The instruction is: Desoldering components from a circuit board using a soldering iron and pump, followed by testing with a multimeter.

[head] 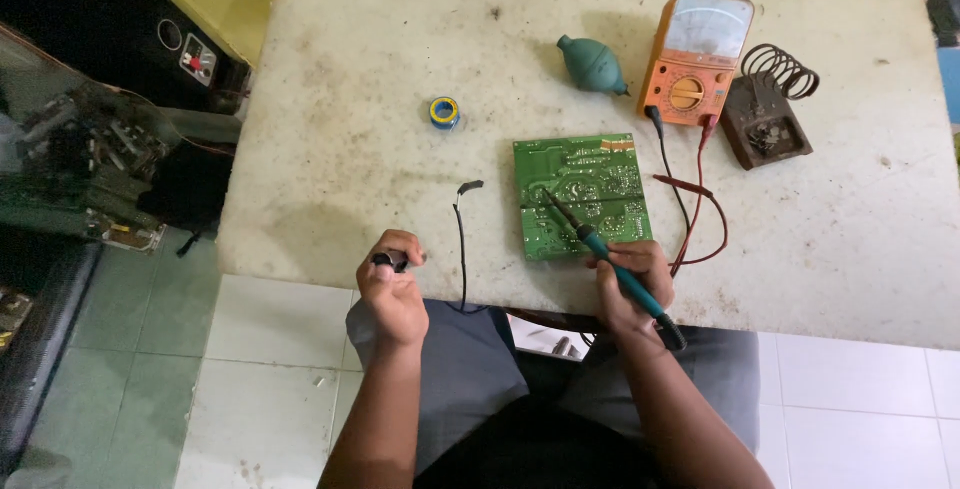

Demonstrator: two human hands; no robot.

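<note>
We held a teal-handled soldering iron (610, 267) in our right hand (632, 284), fingers clamped on it, tip resting on the green circuit board (583, 194) lying near the table's (350, 149) front edge. Our left hand (392, 284) pinched a small black object (384, 260) at that edge. Open tabletop stretched left of the board around the solder spool (444, 112)

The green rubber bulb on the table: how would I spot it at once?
Start at the orange meter near the far edge of the pale table. Just left of it lies the bulb, alone on bare tabletop. It is the only rounded, dark-green thing there, tapering to a short nozzle pointing toward the meter.
</note>
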